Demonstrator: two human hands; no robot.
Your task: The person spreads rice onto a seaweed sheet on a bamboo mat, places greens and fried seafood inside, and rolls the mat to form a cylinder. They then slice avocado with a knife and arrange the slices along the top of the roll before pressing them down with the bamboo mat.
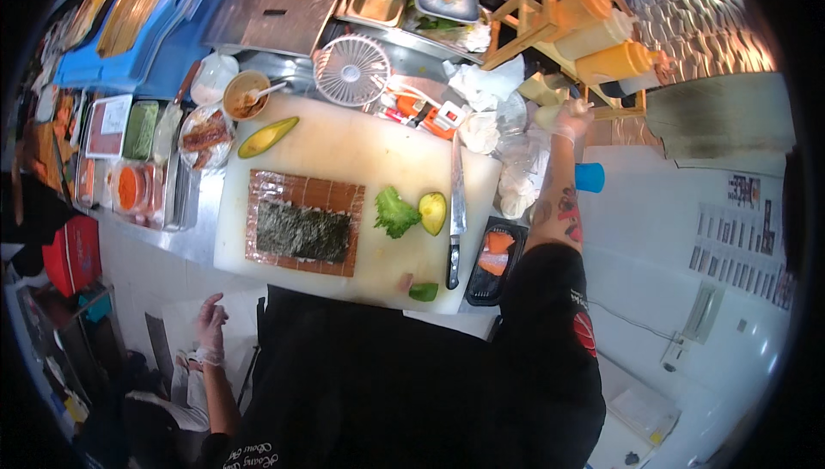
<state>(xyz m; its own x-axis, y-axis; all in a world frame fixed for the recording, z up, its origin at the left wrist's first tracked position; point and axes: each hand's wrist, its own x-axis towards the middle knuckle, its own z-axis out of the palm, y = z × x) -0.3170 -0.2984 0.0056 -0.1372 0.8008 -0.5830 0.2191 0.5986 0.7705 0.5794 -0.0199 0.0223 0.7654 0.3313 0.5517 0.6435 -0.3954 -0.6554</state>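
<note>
My right hand [571,119], in a clear glove, reaches to the far right and grips a pale squeeze bottle [548,115] beside the wooden rack. My left hand [211,327], also gloved, hangs off the front edge of the board with its fingers apart, holding nothing. On the white cutting board [322,127] lies a plastic-wrapped bamboo mat [303,183] with a nori sheet [303,232] on it. Right of the mat are a lettuce leaf [396,212], an avocado half [432,213] and a kitchen knife [457,204]. An avocado piece [269,137] rests at the upper left.
A black tray of fish [495,259] sits right of the board. Behind stand a small fan [352,70], a sauce bowl [246,95] and a wooden rack [525,21] of bottles. Ingredient containers [132,188] are at left. Another person's legs [190,391] show at lower left.
</note>
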